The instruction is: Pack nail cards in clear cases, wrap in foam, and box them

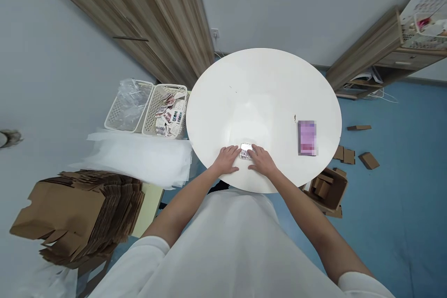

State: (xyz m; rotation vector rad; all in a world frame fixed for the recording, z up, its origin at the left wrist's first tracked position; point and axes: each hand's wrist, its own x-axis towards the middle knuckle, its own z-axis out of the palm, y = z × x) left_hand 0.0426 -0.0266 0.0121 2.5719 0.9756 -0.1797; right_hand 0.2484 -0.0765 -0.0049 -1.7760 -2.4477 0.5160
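Observation:
A small shiny packet with printed markings (246,147) lies flat near the front edge of the round white table (265,84). At its left edge rests my left hand (225,160), palm down with fingers stretched out, the fingertips touching it or very close. My right hand (262,161) comes from the other side, fingers spread, with fingertips over the packet's right part. What the packet contains is too small to make out. Farther right on the table lies a purple rectangular item (307,138), blurred by pixelation.
White baskets stand left of the table, one with clear plastic bags (131,102), another with printed cards or packets (171,114). White sheets (139,156) and stacked flat cardboard (70,214) lie nearer me. Small boxes fill a brown bin (335,191) at right; others lie on the floor.

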